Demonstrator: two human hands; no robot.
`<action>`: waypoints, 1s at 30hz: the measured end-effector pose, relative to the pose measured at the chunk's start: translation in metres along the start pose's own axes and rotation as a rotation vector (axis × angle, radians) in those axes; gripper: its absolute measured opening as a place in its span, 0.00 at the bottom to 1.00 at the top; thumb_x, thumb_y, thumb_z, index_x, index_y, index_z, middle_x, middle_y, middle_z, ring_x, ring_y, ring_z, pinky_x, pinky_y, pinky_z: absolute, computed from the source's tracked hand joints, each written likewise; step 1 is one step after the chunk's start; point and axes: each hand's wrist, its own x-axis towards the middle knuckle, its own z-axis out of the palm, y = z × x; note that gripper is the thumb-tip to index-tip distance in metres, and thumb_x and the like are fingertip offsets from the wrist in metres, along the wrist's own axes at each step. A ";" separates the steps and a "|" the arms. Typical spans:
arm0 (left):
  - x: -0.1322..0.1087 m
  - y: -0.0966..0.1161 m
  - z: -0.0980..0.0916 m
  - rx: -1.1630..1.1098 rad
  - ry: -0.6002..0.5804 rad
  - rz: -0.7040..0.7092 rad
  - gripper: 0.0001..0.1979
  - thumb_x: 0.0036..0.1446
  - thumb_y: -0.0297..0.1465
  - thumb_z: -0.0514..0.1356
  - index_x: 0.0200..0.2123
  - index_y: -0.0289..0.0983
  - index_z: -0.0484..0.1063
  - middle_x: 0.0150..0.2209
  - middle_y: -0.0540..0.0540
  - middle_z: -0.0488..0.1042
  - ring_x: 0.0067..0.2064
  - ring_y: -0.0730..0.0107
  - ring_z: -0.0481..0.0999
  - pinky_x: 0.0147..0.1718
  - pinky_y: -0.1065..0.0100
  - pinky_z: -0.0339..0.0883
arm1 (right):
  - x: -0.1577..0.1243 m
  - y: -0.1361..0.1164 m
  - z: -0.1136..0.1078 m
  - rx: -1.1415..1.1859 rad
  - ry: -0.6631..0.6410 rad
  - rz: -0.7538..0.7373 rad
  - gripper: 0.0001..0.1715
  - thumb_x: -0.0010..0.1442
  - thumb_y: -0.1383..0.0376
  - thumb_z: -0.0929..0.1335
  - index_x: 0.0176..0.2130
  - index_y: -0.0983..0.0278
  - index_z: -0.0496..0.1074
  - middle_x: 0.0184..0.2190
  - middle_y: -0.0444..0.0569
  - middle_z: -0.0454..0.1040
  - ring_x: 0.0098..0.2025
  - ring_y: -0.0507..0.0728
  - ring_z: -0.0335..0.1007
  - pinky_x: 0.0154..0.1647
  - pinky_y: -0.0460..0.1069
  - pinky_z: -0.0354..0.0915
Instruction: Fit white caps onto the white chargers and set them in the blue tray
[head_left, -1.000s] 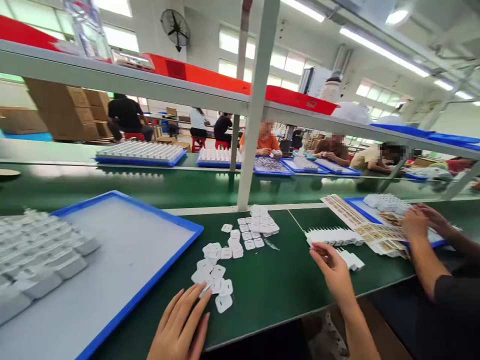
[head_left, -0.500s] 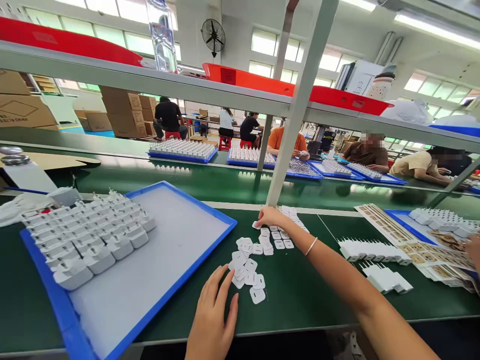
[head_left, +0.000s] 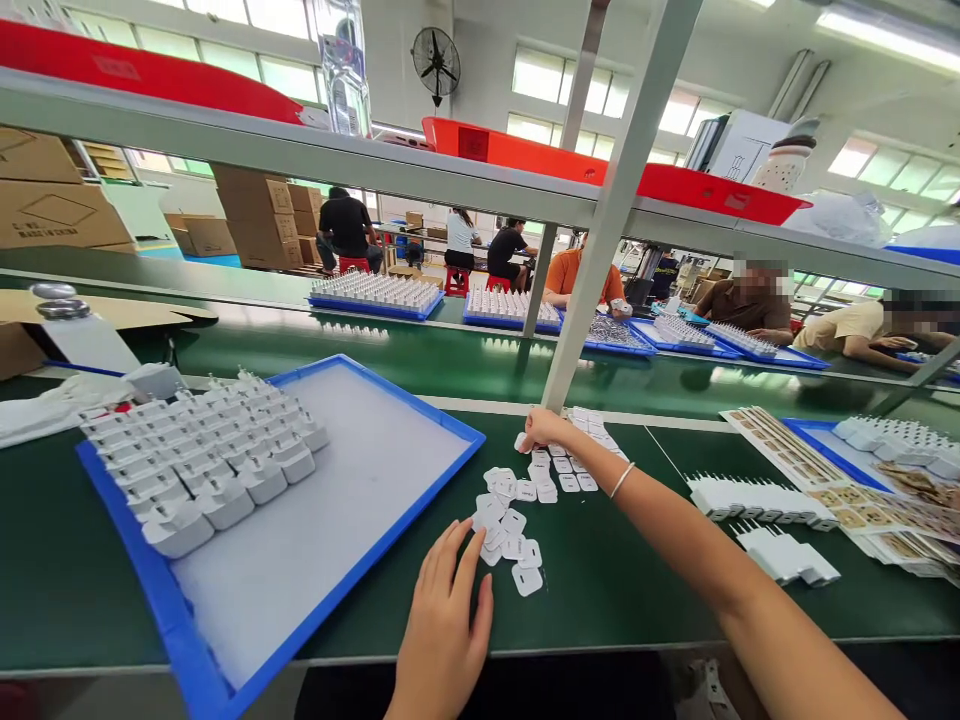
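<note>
A loose heap of small white square plates with rounded corners (head_left: 504, 525) lies on the green bench. My left hand (head_left: 448, 610) rests beside that heap, fingers stretched out and the index fingertip at its edge; nothing shows in its grasp. Farther back, my right hand (head_left: 546, 428) is closed in a pinch on one white square plate (head_left: 521, 441), whose far part sticks out past the fingers. Under and beside the right wrist, more of these plates (head_left: 577, 466) lie in rows. A blue-rimmed tray (head_left: 375, 480) on the left carries white plug adapters (head_left: 217, 450), pins up.
More white adapters (head_left: 757, 497) stand at the right, near sheets of brown stickers (head_left: 840, 500) and another blue tray (head_left: 806, 440). A metal post (head_left: 574, 330) rises behind my right hand to a shelf holding red trays (head_left: 517, 150). Several people sit beyond the bench.
The whole view has shifted slightly, so things appear farther right. My right hand still pinches the white plate; my left hand stays by the heap.
</note>
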 end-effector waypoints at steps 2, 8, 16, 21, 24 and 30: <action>0.003 0.002 -0.003 0.032 0.001 0.048 0.23 0.62 0.27 0.53 0.60 0.40 0.62 0.61 0.37 0.63 0.62 0.53 0.64 0.54 0.50 0.69 | -0.009 0.000 0.003 0.076 -0.029 -0.051 0.17 0.65 0.60 0.67 0.51 0.65 0.69 0.50 0.52 0.72 0.45 0.58 0.72 0.44 0.56 0.71; 0.028 0.012 -0.007 0.209 -0.024 0.269 0.20 0.61 0.27 0.56 0.56 0.41 0.68 0.67 0.36 0.53 0.68 0.43 0.50 0.62 0.37 0.48 | -0.066 0.002 0.026 0.347 -0.245 -0.219 0.24 0.46 0.67 0.78 0.39 0.63 0.65 0.22 0.39 0.72 0.23 0.49 0.67 0.23 0.42 0.61; 0.061 0.032 0.015 0.176 -0.029 0.543 0.17 0.61 0.22 0.52 0.52 0.28 0.70 0.62 0.29 0.62 0.62 0.52 0.65 0.57 0.53 0.63 | -0.128 0.024 0.031 0.555 -0.411 -0.335 0.22 0.34 0.62 0.80 0.26 0.66 0.70 0.18 0.37 0.69 0.23 0.47 0.65 0.24 0.41 0.59; 0.068 0.047 0.025 0.067 -0.005 0.624 0.15 0.62 0.20 0.50 0.49 0.28 0.69 0.59 0.28 0.67 0.52 0.55 0.74 0.47 0.57 0.72 | -0.133 0.046 0.035 0.631 -0.371 -0.309 0.24 0.32 0.58 0.81 0.24 0.66 0.70 0.18 0.39 0.70 0.22 0.47 0.65 0.23 0.42 0.57; 0.066 0.052 0.031 -0.049 -0.059 0.638 0.13 0.64 0.23 0.49 0.45 0.31 0.71 0.51 0.33 0.75 0.42 0.62 0.78 0.39 0.63 0.75 | -0.139 0.058 0.043 0.745 -0.238 -0.243 0.34 0.28 0.59 0.82 0.32 0.64 0.65 0.25 0.39 0.71 0.21 0.47 0.67 0.21 0.42 0.58; 0.058 0.044 0.029 -0.171 -0.099 0.539 0.17 0.66 0.32 0.51 0.56 0.38 0.67 0.51 0.41 0.76 0.44 0.64 0.80 0.40 0.70 0.76 | -0.181 0.111 0.024 0.624 0.268 -0.393 0.24 0.52 0.52 0.73 0.44 0.61 0.67 0.48 0.49 0.70 0.31 0.51 0.74 0.31 0.48 0.68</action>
